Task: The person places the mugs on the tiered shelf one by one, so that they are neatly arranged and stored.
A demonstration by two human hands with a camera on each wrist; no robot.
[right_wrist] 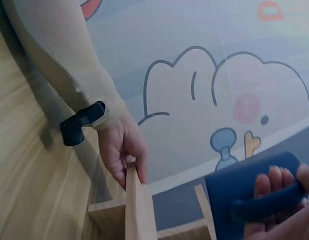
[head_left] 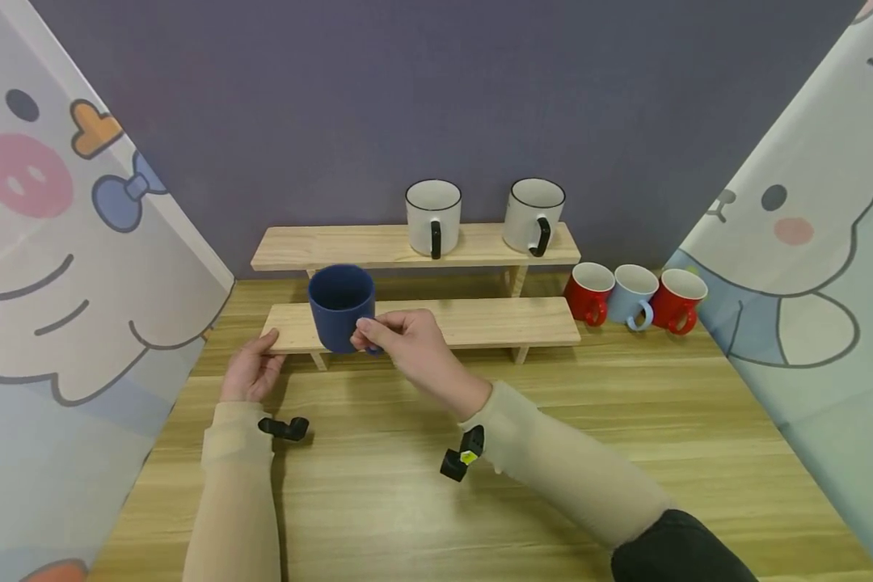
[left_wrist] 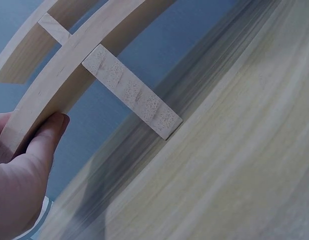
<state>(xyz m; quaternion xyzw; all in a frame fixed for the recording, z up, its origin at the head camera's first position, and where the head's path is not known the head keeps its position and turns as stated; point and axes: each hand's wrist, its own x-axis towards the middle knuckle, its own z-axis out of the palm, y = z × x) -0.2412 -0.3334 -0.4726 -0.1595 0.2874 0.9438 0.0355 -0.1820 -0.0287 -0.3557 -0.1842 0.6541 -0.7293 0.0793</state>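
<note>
My right hand (head_left: 423, 349) holds a dark blue mug (head_left: 338, 323) by its handle, its fingers curled round it in the right wrist view. The mug is upright and overlaps the left part of the lower wooden shelf (head_left: 509, 321) in the head view. At that shelf's left end, my left hand (head_left: 253, 372) grips the board. Close up in the left wrist view, the thumb and fingers of the left hand (left_wrist: 24, 180) pinch the board (left_wrist: 54, 85) from both faces, near a shelf leg (left_wrist: 134, 95).
Behind, the upper shelf (head_left: 327, 246) carries a white mug (head_left: 420, 222) with a black handle and another white mug (head_left: 520, 222) beside it. Right of the shelves, a red mug (head_left: 580, 295), a light blue mug (head_left: 626, 299) and another red mug (head_left: 672, 303) stand on the wooden table (head_left: 378, 485).
</note>
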